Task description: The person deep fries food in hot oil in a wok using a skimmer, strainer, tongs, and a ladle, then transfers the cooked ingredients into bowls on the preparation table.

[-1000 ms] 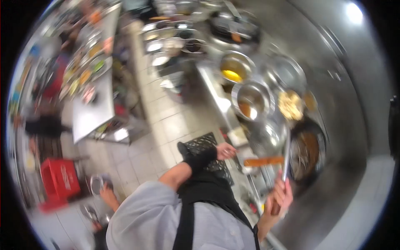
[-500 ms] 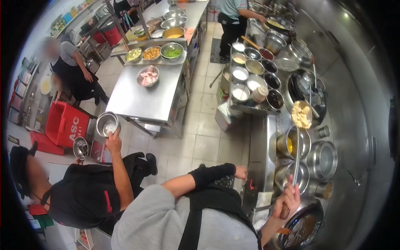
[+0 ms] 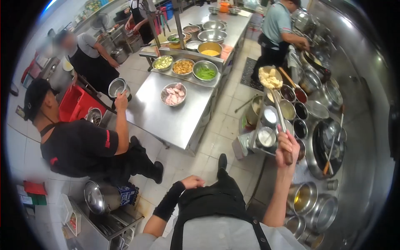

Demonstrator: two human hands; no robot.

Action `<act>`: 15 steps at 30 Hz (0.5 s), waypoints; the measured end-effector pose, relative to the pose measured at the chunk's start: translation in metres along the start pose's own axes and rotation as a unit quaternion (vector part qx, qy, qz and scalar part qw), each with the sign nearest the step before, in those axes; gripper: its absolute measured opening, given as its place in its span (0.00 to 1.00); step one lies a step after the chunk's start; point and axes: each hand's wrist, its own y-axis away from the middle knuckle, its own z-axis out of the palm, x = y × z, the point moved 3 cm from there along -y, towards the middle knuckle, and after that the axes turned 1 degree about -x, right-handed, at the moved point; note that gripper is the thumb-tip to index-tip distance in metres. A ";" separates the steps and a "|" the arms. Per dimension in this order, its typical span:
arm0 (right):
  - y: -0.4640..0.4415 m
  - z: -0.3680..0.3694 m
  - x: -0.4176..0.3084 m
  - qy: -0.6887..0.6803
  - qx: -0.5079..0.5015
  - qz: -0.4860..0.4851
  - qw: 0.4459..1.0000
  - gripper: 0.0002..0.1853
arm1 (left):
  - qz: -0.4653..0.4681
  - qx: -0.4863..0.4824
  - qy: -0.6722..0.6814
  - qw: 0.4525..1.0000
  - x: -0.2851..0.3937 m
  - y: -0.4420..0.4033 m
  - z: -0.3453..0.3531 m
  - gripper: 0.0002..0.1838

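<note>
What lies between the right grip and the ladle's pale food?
Head view: the ladle's metal shaft, running from the right grip toward the pale food.

No word or number can be read with certainty. A red mark (image 3: 108, 139), perhaps lettering, stands on the black sleeve (image 3: 96, 143) of the person at the left of the frame — too small to make out. White marks on a blue box (image 3: 128, 194), lower left — likewise unreadable.
</note>
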 end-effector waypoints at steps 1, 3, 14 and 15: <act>-0.030 0.000 -0.001 0.000 -0.008 0.016 1.000 0.21 | -0.009 0.012 0.031 0.999 -0.012 0.002 -0.013 0.19; -0.082 0.007 -0.002 -0.001 -0.024 0.048 0.999 0.20 | -0.028 0.050 0.085 0.995 -0.015 0.010 -0.029 0.18; -0.291 0.026 -0.015 0.086 0.020 0.083 0.993 0.18 | -0.065 0.144 0.155 0.975 0.103 -0.015 -0.088 0.17; -0.303 0.026 -0.016 0.092 0.030 0.081 0.992 0.18 | -0.070 0.150 0.167 0.972 0.110 -0.014 -0.090 0.17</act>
